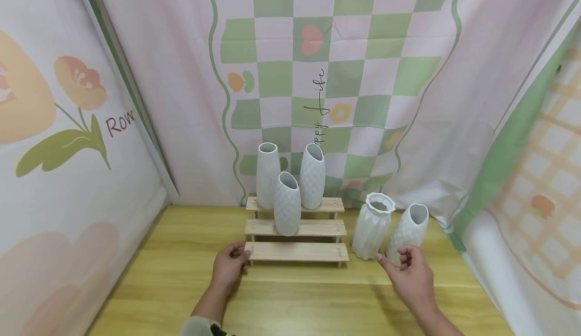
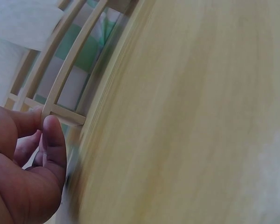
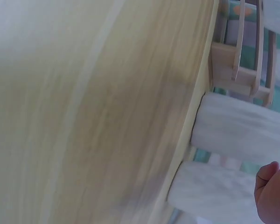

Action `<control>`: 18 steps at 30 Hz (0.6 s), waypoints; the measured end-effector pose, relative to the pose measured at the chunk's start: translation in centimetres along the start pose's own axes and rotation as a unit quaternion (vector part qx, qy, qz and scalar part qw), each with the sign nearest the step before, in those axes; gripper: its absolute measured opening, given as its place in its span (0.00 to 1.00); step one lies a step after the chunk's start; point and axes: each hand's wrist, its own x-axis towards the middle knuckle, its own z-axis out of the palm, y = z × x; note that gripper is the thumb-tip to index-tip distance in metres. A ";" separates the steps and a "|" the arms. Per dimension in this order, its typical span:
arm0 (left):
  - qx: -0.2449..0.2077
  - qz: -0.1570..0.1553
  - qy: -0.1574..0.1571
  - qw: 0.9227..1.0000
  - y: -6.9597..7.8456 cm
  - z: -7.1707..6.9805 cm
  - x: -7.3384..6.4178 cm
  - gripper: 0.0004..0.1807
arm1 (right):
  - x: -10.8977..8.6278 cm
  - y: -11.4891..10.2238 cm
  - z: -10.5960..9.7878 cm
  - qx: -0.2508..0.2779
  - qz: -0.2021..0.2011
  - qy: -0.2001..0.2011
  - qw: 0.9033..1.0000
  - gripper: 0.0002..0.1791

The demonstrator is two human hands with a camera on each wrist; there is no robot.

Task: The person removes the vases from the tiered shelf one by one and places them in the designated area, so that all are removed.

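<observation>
A person's left hand (image 1: 229, 267) pinches the left end of a wooden stand's (image 1: 297, 251) lowest tier on a bench (image 1: 272, 303), while the right hand (image 1: 414, 278), its fingers loosely bent, is at a white slant-mouthed vase (image 1: 409, 231); contact is unclear. A ruffle-rimmed vase (image 1: 370, 234) stands just beside; three white vases (image 1: 287, 210) occupy the upper two tiers.

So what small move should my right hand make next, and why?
Perhaps close your right hand around the rightmost vase: the hand is just in front of it, that vase stands on the table, and the lowest wooden step has no vase.
</observation>
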 end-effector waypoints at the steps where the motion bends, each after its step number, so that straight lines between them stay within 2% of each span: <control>1: -0.001 0.001 -0.001 1.000 0.0 0.0 0.0 0.24 | -0.1 -0.2 0.1 0.000 -0.004 0.000 1.000 0.28; 9: -0.001 0.004 0.001 1.000 -0.1 0.0 0.0 0.24 | -1.1 -2.0 1.2 0.019 -0.039 -0.019 0.999 0.26; 18: -0.002 0.005 -0.001 1.000 -0.1 -0.1 0.2 0.24 | -1.6 -3.5 3.1 0.046 -0.052 -0.040 0.997 0.25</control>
